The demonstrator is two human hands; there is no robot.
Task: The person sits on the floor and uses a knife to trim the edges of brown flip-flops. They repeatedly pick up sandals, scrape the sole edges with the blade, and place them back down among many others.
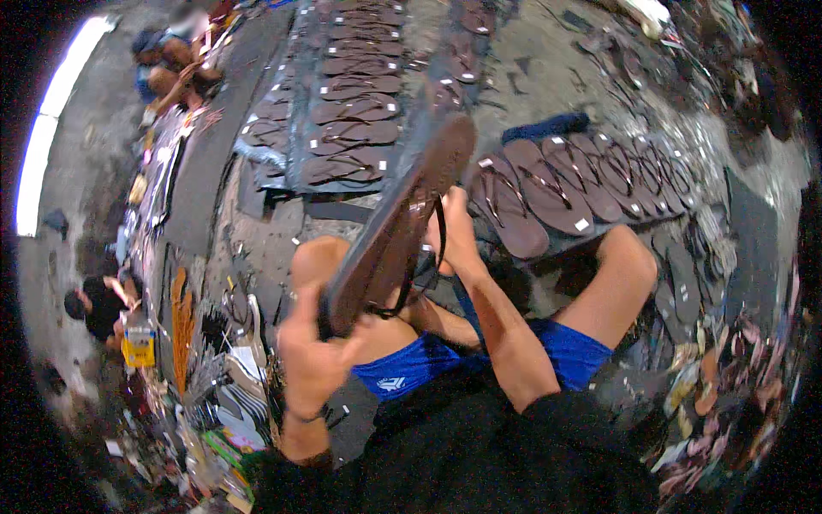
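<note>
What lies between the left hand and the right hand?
A brown flip-flop, slanting across the head view: the left hand grips its lower end, and the right hand is at its strap.

A plain black top (pixel 514 454) is worn, its sleeves (pixel 552 413) ended near the elbows. Bright blue shorts (pixel 419 360) are worn below, cut above the knees, and a small white emblem (pixel 391 384) made of slanted strokes is set on their left leg. A thin dark band (pixel 306 418) is worn around the left wrist; the left hand (pixel 312 355) and right hand (pixel 456 230) are bare.
</note>
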